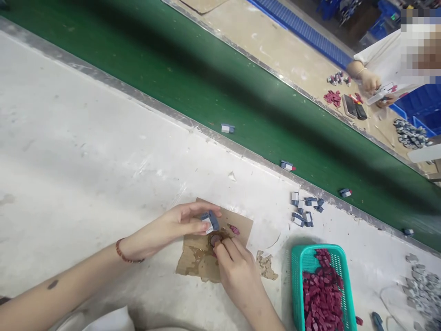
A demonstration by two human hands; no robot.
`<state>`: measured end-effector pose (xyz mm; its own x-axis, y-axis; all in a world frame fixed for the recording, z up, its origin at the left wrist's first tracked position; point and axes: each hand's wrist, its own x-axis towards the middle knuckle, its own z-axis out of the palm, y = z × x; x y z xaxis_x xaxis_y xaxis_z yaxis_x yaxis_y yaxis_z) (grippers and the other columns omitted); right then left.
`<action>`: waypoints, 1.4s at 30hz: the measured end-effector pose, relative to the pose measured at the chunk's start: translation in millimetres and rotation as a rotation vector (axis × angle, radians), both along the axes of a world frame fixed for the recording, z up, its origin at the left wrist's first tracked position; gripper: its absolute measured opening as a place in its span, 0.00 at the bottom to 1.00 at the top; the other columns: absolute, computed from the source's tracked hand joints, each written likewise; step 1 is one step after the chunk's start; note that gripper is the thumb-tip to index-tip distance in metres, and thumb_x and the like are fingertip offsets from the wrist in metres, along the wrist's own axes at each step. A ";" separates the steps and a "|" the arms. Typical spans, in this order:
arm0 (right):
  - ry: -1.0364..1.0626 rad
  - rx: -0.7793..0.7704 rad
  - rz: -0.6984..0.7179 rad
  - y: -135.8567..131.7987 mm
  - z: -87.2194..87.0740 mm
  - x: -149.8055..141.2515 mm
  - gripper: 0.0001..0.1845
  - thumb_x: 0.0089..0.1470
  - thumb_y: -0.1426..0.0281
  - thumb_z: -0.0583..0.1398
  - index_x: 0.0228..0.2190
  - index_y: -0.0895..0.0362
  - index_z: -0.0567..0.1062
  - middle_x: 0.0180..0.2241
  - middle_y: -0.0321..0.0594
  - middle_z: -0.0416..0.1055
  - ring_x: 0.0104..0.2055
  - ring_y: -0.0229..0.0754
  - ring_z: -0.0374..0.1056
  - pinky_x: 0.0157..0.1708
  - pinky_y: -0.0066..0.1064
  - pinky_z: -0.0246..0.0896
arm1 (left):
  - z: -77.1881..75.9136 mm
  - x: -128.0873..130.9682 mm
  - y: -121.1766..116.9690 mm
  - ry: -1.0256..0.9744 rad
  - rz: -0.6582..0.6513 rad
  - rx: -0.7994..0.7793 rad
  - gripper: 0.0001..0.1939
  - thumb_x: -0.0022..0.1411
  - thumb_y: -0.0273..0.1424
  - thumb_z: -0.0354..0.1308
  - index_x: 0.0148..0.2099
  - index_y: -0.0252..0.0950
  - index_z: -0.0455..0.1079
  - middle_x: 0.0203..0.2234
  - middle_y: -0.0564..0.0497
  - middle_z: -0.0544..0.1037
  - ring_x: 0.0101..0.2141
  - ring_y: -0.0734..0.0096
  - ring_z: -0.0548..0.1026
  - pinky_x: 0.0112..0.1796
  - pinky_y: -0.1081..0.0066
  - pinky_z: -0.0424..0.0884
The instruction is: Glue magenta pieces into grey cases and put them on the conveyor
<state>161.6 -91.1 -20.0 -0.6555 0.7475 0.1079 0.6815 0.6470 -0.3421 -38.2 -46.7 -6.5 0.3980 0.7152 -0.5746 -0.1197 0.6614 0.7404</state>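
My left hand (186, 220) pinches a small blue-and-white plastic part (211, 222) between thumb and fingers, above a piece of brown cardboard (241, 225). Close beside it, my right hand (237, 266) has its fingers pressed together at a small round dish (215, 240) on the cardboard. A trace of dark red shows by those fingertips, but what they hold is mostly hidden. One dark red plastic piece (234, 229) lies on the cardboard, just above my right hand. Wet-looking brown stains spread over the cardboard's lower part.
A teal basket (296, 285) of dark red pieces stands at right. Several blue-and-white parts (303, 209) lie behind it; grey pieces (423, 289) are far right. Parts sit spaced along a green conveyor belt (193, 87). Across it, a co-worker's hand (370, 82) handles a piece.
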 end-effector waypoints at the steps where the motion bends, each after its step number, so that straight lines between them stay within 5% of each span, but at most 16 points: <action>1: -0.006 0.006 0.004 0.2 1.2 -0.8 0.18 0.59 0.84 0.47 0.36 0.58 0.73 0.28 0.42 0.71 0.30 0.44 0.66 0.25 0.32 0.62 | -0.5 -0.3 -0.2 -0.011 0.015 0.005 0.21 0.51 0.40 0.68 0.47 0.41 0.75 0.47 0.48 0.76 0.44 0.60 0.75 0.46 0.65 0.72; 10: -0.036 -0.002 -0.010 1.9 2.2 -2.7 0.16 0.54 0.86 0.48 0.33 0.56 0.69 0.27 0.41 0.69 0.30 0.44 0.67 0.24 0.31 0.62 | -11.6 -4.3 -2.5 -0.060 -0.015 -0.023 0.28 0.48 0.36 0.71 0.53 0.38 0.72 0.39 0.46 0.81 0.45 0.56 0.77 0.47 0.64 0.73; 14: -0.028 -0.001 -0.043 0.5 1.7 -3.6 0.18 0.51 0.88 0.48 0.32 0.56 0.69 0.26 0.40 0.68 0.29 0.44 0.66 0.29 0.31 0.65 | -16.8 -0.9 -4.6 0.000 0.019 0.030 0.16 0.52 0.37 0.68 0.43 0.36 0.75 0.38 0.46 0.81 0.38 0.60 0.80 0.43 0.64 0.75; 18: 0.043 -0.062 -0.052 2.8 3.3 -4.7 0.16 0.53 0.86 0.48 0.30 0.56 0.69 0.26 0.41 0.70 0.29 0.44 0.67 0.27 0.31 0.64 | -18.5 1.8 -5.7 -0.024 0.040 0.022 0.16 0.49 0.34 0.70 0.40 0.35 0.75 0.35 0.47 0.81 0.35 0.64 0.80 0.40 0.68 0.76; 21: 0.228 -0.248 -0.117 7.8 4.4 1.0 0.13 0.60 0.80 0.50 0.30 0.56 0.71 0.26 0.40 0.71 0.28 0.42 0.68 0.29 0.30 0.65 | -19.7 2.2 -6.2 0.006 0.091 0.030 0.16 0.46 0.34 0.72 0.37 0.34 0.75 0.33 0.47 0.82 0.31 0.67 0.79 0.35 0.70 0.76; 25: 0.604 -0.547 -0.379 11.5 4.2 13.7 0.06 0.61 0.70 0.57 0.33 0.55 0.74 0.29 0.38 0.75 0.30 0.40 0.71 0.30 0.28 0.67 | -21.0 4.3 -8.3 0.007 0.154 0.042 0.15 0.44 0.34 0.73 0.34 0.34 0.74 0.32 0.47 0.81 0.31 0.67 0.78 0.30 0.74 0.75; 29: 0.918 -0.659 -0.549 8.5 2.5 16.7 0.07 0.57 0.65 0.62 0.33 0.55 0.76 0.27 0.37 0.75 0.25 0.38 0.71 0.25 0.27 0.67 | -23.8 9.3 -14.7 -0.087 0.140 0.008 0.18 0.46 0.36 0.72 0.36 0.34 0.72 0.26 0.50 0.80 0.28 0.67 0.79 0.28 0.73 0.74; 42: 0.912 -0.578 -0.498 5.2 5.6 3.4 0.03 0.58 0.70 0.61 0.35 0.53 0.77 0.33 0.38 0.78 0.35 0.39 0.75 0.35 0.28 0.70 | -29.1 19.5 -28.2 -0.242 0.185 0.036 0.17 0.47 0.35 0.73 0.33 0.34 0.70 0.28 0.53 0.78 0.27 0.74 0.77 0.26 0.79 0.73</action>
<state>165.0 -85.9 -14.4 -0.1348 0.9894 -0.0531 0.1674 -0.0300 -0.9854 -18.6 -74.9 -35.6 0.3813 0.8065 -0.4519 -0.4115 0.5858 0.6982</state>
